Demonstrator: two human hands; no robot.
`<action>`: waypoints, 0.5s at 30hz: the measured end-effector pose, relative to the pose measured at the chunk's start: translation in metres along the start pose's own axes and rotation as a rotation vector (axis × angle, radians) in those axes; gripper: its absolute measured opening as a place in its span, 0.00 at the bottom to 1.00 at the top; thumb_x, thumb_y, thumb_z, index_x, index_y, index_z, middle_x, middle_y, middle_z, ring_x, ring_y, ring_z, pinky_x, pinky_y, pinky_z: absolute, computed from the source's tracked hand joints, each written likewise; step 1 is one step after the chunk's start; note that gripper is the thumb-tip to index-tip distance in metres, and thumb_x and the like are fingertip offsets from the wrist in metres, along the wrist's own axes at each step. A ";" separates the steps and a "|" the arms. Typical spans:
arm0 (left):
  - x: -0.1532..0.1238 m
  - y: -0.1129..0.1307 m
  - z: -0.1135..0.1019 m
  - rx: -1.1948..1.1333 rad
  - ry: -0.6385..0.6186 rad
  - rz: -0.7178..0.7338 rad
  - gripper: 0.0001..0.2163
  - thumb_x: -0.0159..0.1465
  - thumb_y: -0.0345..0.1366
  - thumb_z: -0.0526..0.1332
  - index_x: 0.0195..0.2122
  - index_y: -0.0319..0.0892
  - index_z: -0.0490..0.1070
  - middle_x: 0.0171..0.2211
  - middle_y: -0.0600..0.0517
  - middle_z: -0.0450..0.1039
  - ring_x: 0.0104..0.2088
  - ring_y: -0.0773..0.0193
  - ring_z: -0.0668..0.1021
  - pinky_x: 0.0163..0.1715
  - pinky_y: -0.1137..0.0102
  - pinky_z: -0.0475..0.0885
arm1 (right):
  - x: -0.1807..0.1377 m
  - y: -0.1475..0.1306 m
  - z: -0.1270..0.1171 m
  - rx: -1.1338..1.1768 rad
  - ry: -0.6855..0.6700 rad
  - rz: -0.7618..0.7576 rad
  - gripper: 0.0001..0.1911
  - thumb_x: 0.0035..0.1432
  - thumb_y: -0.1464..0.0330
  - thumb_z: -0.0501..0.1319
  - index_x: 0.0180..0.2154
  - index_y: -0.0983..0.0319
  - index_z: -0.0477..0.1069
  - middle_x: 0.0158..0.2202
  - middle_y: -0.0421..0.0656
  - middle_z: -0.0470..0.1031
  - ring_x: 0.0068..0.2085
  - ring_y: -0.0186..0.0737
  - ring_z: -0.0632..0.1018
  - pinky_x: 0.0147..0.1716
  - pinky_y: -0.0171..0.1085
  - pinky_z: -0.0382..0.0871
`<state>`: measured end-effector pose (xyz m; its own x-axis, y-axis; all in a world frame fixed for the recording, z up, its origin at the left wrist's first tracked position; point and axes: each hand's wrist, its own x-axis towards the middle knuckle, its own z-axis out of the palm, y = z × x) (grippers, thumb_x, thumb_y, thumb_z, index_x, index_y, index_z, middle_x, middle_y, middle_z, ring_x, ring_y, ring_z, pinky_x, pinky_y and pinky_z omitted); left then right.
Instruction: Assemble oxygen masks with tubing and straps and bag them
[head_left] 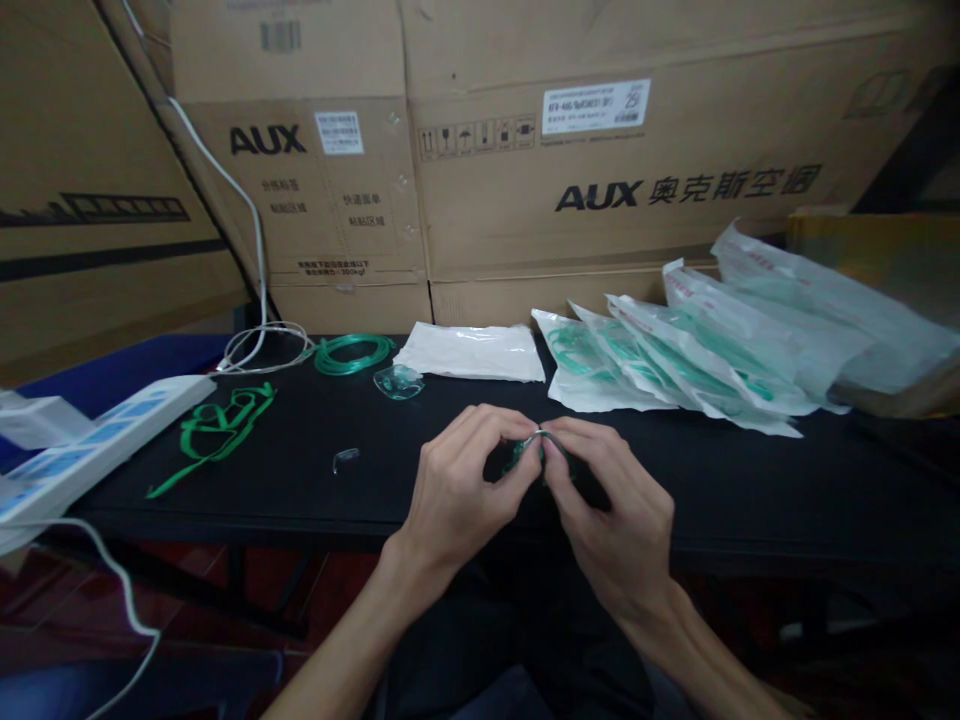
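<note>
On the person's side of the flat, shiny white packet (472, 353), the left hand (466, 472) and right hand (613, 490) pinch a small, curved, clear-green plastic piece (541, 433) in their fingertips. It arches sideways between them, neither nearer.

"What carries all this?"
"A black table (292, 430). On its left sits a white power strip (135, 437), with a flat green strap (217, 456) near it."
"And toward the back?"
"A coil of green tubing (349, 370), a clear cup-shaped piece (399, 382) and, just beside that, a white packet (472, 353)."
"On the right?"
"Overlapping packets (600, 372), green showing through. A small clear piece (345, 459) lies nearer the front, left of middle."
</note>
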<state>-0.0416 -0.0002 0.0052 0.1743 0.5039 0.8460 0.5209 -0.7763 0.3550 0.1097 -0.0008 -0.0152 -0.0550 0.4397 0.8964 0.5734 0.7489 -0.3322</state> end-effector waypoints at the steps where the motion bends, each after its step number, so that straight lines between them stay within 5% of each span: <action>1: 0.000 0.001 0.000 -0.001 -0.001 -0.007 0.05 0.64 0.25 0.65 0.37 0.40 0.72 0.37 0.49 0.80 0.40 0.62 0.81 0.43 0.67 0.76 | 0.000 0.000 0.000 0.004 -0.004 0.001 0.09 0.64 0.78 0.62 0.42 0.59 0.74 0.40 0.46 0.81 0.42 0.42 0.82 0.45 0.44 0.75; 15: 0.001 -0.002 -0.001 -0.006 -0.006 -0.062 0.03 0.64 0.25 0.65 0.35 0.38 0.74 0.34 0.50 0.79 0.37 0.63 0.80 0.40 0.67 0.75 | 0.001 0.002 0.000 0.080 -0.060 0.048 0.08 0.65 0.78 0.61 0.42 0.62 0.76 0.42 0.46 0.82 0.44 0.40 0.82 0.49 0.41 0.73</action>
<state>-0.0431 0.0014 0.0054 0.1472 0.5534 0.8198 0.5255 -0.7459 0.4092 0.1107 0.0013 -0.0151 -0.0791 0.5030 0.8606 0.5097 0.7624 -0.3987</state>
